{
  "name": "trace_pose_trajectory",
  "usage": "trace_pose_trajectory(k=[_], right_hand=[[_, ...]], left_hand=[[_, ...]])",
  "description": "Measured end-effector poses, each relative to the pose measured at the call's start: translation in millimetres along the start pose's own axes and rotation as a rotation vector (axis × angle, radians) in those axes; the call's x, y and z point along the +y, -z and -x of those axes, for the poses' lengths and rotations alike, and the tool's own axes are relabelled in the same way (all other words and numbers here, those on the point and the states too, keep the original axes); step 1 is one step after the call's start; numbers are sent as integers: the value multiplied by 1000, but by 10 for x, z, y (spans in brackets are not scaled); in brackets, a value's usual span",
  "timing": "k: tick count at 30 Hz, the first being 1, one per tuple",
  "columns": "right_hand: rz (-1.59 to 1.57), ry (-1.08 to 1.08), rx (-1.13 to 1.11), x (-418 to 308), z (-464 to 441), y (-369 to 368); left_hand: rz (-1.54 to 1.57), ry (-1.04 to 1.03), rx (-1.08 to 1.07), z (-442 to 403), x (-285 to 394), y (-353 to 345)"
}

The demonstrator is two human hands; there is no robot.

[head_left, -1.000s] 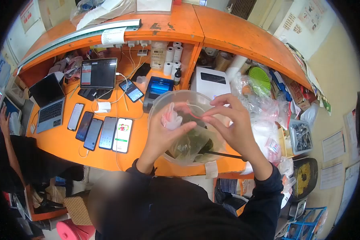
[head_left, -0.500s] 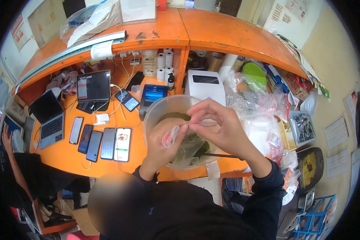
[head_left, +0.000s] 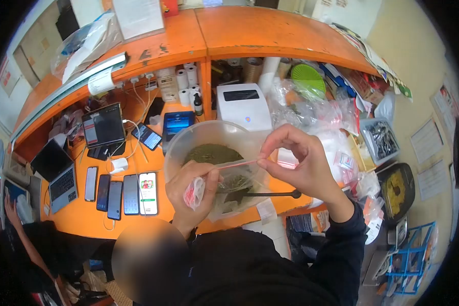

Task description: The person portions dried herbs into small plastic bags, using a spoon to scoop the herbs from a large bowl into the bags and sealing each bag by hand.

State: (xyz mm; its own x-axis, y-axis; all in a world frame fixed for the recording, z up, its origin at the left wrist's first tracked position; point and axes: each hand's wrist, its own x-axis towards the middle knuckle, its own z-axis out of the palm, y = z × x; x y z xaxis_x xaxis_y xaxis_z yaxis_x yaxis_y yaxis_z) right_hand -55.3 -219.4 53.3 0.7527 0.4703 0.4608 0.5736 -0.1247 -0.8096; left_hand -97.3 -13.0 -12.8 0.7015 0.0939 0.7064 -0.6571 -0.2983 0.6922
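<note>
A small clear zip-seal bag [head_left: 236, 165] with a red strip along its top is stretched between my two hands, and green dried material shows in or through it. My left hand [head_left: 186, 191] pinches one end and also has a crumpled clear plastic bundle with red print [head_left: 194, 193] tucked in its palm. At the strip's other end, my right hand [head_left: 303, 163] pinches with thumb and forefinger. Beneath them stands a translucent tub [head_left: 174, 145] holding greenish-brown ground herb [head_left: 209, 152]. A dark long-handled utensil [head_left: 278, 194] lies across the tub's near right side; its other end is unclear.
Several phones [head_left: 131, 194], a tablet [head_left: 103, 127] and a laptop [head_left: 61, 171] are on the left. Behind the tub stand a blue-screened device [head_left: 178, 122] and a white printer [head_left: 245, 109]. Plastic bags [head_left: 319, 120] pile up right. Another person's arm [head_left: 23, 229] is far left.
My hands have moved apart, drawing the red strip straight between them. The right hand has shifted right, uncovering more of the herb and the utensil's handle. The whole view has shifted slightly.
</note>
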Motion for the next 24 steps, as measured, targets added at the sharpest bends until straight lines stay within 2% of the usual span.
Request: trace_pose_trajectory(k=[2, 4, 7, 8, 10, 12, 13, 15, 16, 17, 19, 21, 22, 24], right_hand=[[2, -2, 65, 42, 13, 109], [203, 47, 237, 133, -74, 425], [335, 2, 397, 474, -251, 1041], [408, 18, 443, 652, -297, 1232], [559, -82, 500, 901, -367, 1506], [729, -28, 520, 1398, -376, 1781], [811, 3, 520, 1490, -406, 1819], [1346, 235, 572, 1596, -403, 1754], [1355, 299, 542, 1581, -450, 1582], [1365, 362, 511, 1564, -494, 1411], [907, 319, 337, 1163, -593, 829], [443, -102, -6, 536, -573, 166], [190, -36, -86, 409, -512, -107], [155, -4, -317, 162, -480, -422]], left_hand=[[62, 150, 65, -22, 35, -87], [192, 349, 85, -100, 86, -50], [898, 575, 309, -78, -104, 63], [1036, 601, 222, -47, -218, 166], [1010, 703, 369, -32, -204, 177], [979, 752, 490, -30, -203, 173], [972, 750, 470, -8, -233, 185], [943, 739, 458, 61, -296, 275], [818, 772, 513, 44, -197, 243], [856, 718, 427, 92, -244, 276], [894, 672, 421, 77, -215, 241], [776, 660, 402, 71, -179, 198], [751, 668, 421, 45, -126, 156], [744, 644, 441, 18, -40, 105]])
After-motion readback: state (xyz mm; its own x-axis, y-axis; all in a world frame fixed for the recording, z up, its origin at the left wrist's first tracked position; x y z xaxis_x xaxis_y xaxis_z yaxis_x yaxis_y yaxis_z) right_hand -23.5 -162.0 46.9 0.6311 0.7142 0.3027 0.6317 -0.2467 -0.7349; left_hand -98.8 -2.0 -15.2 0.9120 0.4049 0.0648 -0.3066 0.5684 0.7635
